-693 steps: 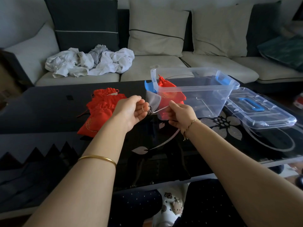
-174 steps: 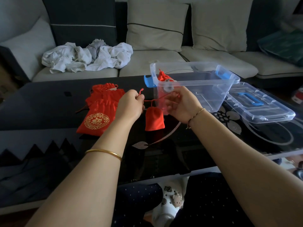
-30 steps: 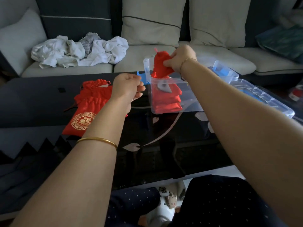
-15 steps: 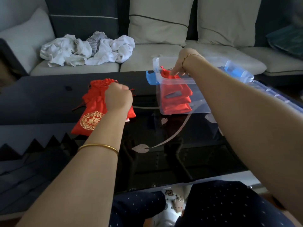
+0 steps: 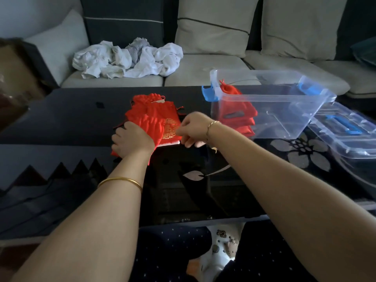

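a person's left hand [image 5: 133, 140] grips the pile of red drawstring pouches [image 5: 151, 117] on the black glass counter [image 5: 61, 119], just left of the clear storage bin [image 5: 274, 98]. the right hand [image 5: 193, 129], fingers curled, touches the pile's bin-side edge, its hold unclear. stacked red pouches [image 5: 236, 117] fill the bin's left end.

Pale sofa [image 5: 203, 64] is running across the back, against a light wall [image 5: 30, 13]. Cushions are leaning on its backrest: a dark cushion [image 5: 122, 27] with a thin pale stripe, a beige cushion [image 5: 213, 27], a second beige cushion [image 5: 301, 27] and a whitish cushion [image 5: 59, 47] at the left end. Crumpled white laundry [image 5: 130, 58] is lying on the left seat. Black glass coffee table [image 5: 61, 119] is standing in front, showing a grey flower print [image 5: 301, 151] at right and a zigzag band [image 5: 61, 169] at left. Light is falling dim and cool.
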Tool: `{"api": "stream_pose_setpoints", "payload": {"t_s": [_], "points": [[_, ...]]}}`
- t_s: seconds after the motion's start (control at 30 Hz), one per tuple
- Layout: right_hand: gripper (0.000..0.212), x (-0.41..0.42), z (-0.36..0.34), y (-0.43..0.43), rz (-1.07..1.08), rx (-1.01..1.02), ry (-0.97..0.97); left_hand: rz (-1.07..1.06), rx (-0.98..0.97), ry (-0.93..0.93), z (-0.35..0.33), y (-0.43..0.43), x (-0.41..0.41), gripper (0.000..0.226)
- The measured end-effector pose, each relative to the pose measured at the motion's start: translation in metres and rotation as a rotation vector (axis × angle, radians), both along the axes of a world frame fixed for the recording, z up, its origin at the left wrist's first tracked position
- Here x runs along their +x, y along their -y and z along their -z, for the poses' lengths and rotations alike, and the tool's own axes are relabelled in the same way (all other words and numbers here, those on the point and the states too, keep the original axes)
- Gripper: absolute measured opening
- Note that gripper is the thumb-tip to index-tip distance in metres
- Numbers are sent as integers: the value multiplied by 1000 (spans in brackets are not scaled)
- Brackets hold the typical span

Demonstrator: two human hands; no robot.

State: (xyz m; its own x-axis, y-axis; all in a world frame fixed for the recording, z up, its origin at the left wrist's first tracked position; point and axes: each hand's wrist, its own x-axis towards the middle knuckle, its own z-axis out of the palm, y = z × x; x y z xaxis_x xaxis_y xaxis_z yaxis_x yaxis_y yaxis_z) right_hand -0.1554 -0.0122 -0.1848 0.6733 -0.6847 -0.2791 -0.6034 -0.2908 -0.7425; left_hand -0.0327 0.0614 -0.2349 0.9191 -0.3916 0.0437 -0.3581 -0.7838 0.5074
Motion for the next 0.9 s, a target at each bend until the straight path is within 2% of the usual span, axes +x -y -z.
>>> {"api": "stream_pose_setpoints", "payload": {"t_s": [0.1, 0.27, 0.33, 0.43, 0.53, 0.63, 0.73, 0.83, 0.9], "points": [[8, 8, 18, -2, 32, 149, 28, 11, 3, -4, 4, -6, 8, 51], [27, 18, 35, -6, 111, 286, 123, 2, -27, -98, 6, -8, 18, 48], [31, 21, 41, -5, 186, 361, 204, 54, -171, -252, 1, -6, 24, 40], [32, 17, 44, -1, 333, 464, 356, 258, -367, -580, -10, -8, 17, 30], [3, -3, 38, 6, 335, 461, 455, 463, -364, -712, -15, -6, 3, 31], [14, -33, 30, 16, 320, 368, 492, 552, -466, -791, -22, 3, -9, 27], [20, -61, 27, 23, 353, 309, 526, 608, -586, -843, -33, 10, -29, 3], [15, -86, 21, 29, 425, 313, 612, 655, -637, -857, -39, 18, -52, 10], [16, -98, 15, 33, 489, 422, 740, 675, -633, -846, -41, 22, -63, 13]]}}
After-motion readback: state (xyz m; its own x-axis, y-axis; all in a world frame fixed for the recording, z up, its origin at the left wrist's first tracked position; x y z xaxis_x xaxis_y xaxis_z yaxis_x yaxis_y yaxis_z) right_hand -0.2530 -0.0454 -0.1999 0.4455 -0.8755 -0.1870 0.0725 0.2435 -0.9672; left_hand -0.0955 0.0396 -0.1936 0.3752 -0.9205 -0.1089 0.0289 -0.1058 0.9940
